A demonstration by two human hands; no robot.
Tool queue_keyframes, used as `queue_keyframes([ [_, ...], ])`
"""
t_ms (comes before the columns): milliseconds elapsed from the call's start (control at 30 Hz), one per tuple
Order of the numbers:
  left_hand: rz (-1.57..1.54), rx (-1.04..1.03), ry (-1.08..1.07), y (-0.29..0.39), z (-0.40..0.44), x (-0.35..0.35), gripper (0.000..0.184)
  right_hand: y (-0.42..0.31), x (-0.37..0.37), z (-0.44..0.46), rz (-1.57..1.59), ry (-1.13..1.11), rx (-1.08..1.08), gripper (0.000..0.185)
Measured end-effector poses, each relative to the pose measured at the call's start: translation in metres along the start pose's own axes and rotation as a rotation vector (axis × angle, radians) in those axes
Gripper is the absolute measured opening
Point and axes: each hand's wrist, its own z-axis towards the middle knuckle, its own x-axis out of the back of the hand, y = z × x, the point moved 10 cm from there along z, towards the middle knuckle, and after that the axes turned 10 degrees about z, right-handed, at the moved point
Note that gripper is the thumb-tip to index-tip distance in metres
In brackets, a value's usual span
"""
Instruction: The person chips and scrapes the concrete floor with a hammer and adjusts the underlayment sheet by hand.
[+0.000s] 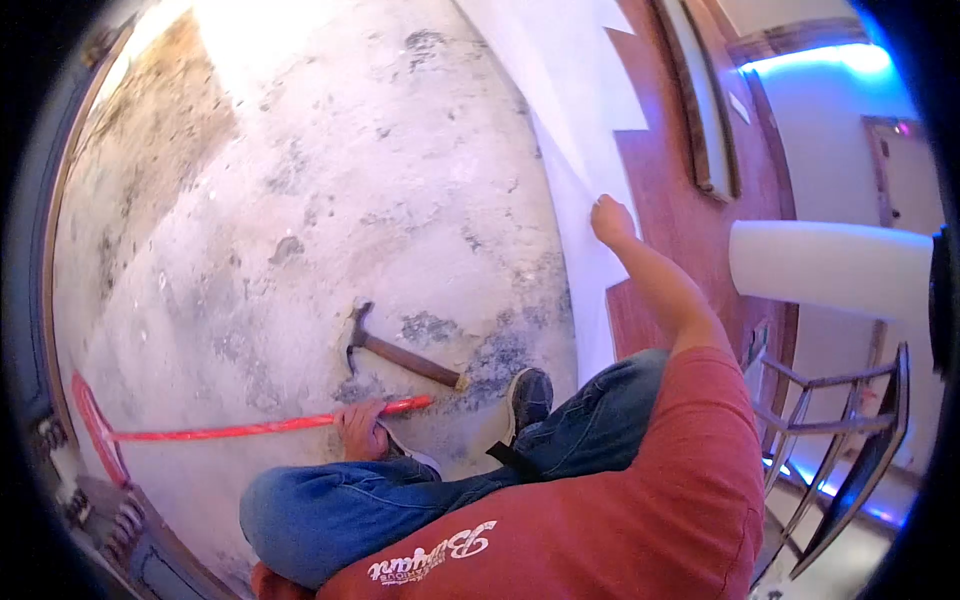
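Observation:
My right hand (612, 220) reaches forward to the right, fingers closed on the edge of a white underlayment sheet (590, 110) that lies between bare concrete and reddish-brown floor planks (680, 200). Low on the left, my left hand (362, 430) is wrapped around a long red bar (230, 430). A crosspiece forms the bar's far left end, and its short end sticks out past my hand. A claw hammer (410, 360) with a wooden handle lies on the concrete just beyond my left hand, not touched by it.
Worn, stained concrete floor (300, 200) spreads ahead and to the left. On the right are a framed panel (700, 100), a thick white cylinder (830, 262) and a metal-framed chair (840, 430). Dark furniture (150, 540) stands at lower left. My shoe (530, 400) is near the underlayment.

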Motion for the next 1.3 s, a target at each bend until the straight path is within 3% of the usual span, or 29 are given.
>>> queue_keyframes([
  [167,-0.004,-0.046,0.066,0.007,0.005,0.009,0.041,0.037,-0.032,0.017,-0.014,-0.005,-0.137,0.034],
  [233,-0.007,-0.060,0.065,0.007,0.006,0.008,0.042,0.024,-0.036,0.018,0.020,-0.085,-0.130,0.037],
  [367,0.002,-0.041,0.037,0.002,0.002,0.004,0.045,0.035,-0.016,0.041,-0.036,0.032,-0.001,0.036],
  [567,-0.004,-0.019,0.023,0.010,0.008,0.015,0.045,0.018,0.020,0.007,-0.116,0.017,-0.074,0.035],
  [733,0.001,0.002,0.010,0.007,0.004,0.011,0.045,0.016,-0.004,0.006,-0.202,-0.086,-0.070,0.030],
  [933,-0.010,0.035,0.006,0.007,0.006,0.011,0.045,0.020,-0.033,0.008,-0.071,-0.047,-0.147,0.048],
  [1000,0.000,0.017,0.015,0.008,0.006,0.013,0.046,-0.011,-0.015,-0.010,0.153,0.266,0.073,0.051],
  [1033,0.003,0.029,0.015,0.007,0.006,0.013,0.046,-0.017,-0.019,-0.016,0.152,0.257,0.082,0.051],
  [1100,-0.012,0.028,-0.021,0.006,0.007,0.010,0.046,-0.075,-0.038,-0.036,-0.088,-0.009,0.478,0.046],
  [1133,-0.009,0.043,-0.020,0.005,0.007,0.011,0.046,-0.078,-0.046,-0.036,-0.089,-0.018,0.490,0.046],
  [1200,-0.032,0.032,-0.028,0.007,0.008,0.012,0.045,-0.104,-0.069,-0.055,-0.368,-0.052,0.781,0.049],
  [1300,-0.012,0.037,-0.044,0.004,0.006,0.007,0.043,-0.089,-0.074,-0.043,-0.509,-0.064,0.714,0.041],
])
